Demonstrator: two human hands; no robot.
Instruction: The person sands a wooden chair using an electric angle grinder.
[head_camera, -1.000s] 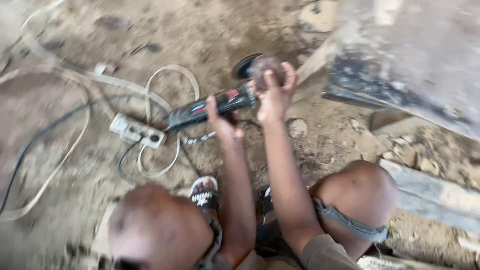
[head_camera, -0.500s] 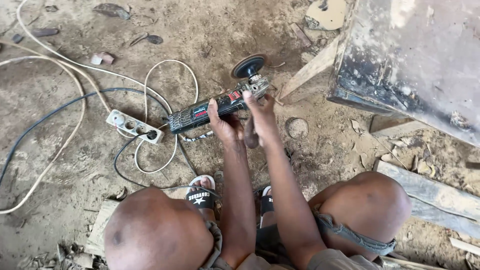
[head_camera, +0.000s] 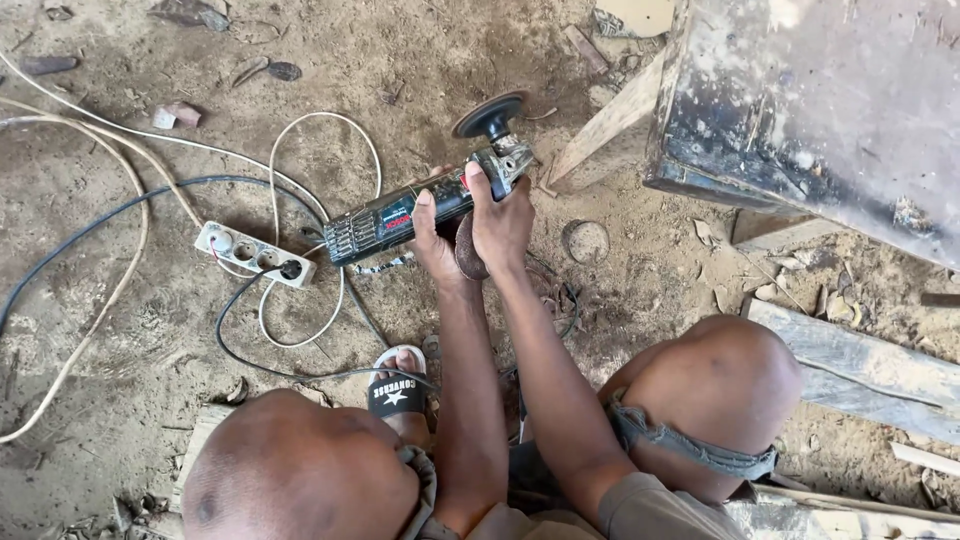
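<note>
I squat over a dirt floor with both hands on a black angle grinder (head_camera: 385, 222). My left hand (head_camera: 433, 240) wraps around its body from below. My right hand (head_camera: 503, 218) grips just behind the metal head, with a brown round disc (head_camera: 467, 252) tucked under its palm. The grinder's black round pad (head_camera: 489, 116) points away from me and is bare. Its black cord (head_camera: 240, 345) loops to a white power strip (head_camera: 254, 253) on the ground to the left.
A dark, stained wooden bench (head_camera: 820, 100) stands at the upper right, one leg (head_camera: 600, 130) slanting toward the grinder. Weathered planks (head_camera: 860, 365) lie to the right. Another round disc (head_camera: 586, 241) lies in the dirt. White and black cables (head_camera: 120, 215) cross the left side. A sandal (head_camera: 397, 386) shows between my knees.
My right hand has come off the grinder's pad, where it held the disc, and dropped back to the tool's neck. The pad is now uncovered.
</note>
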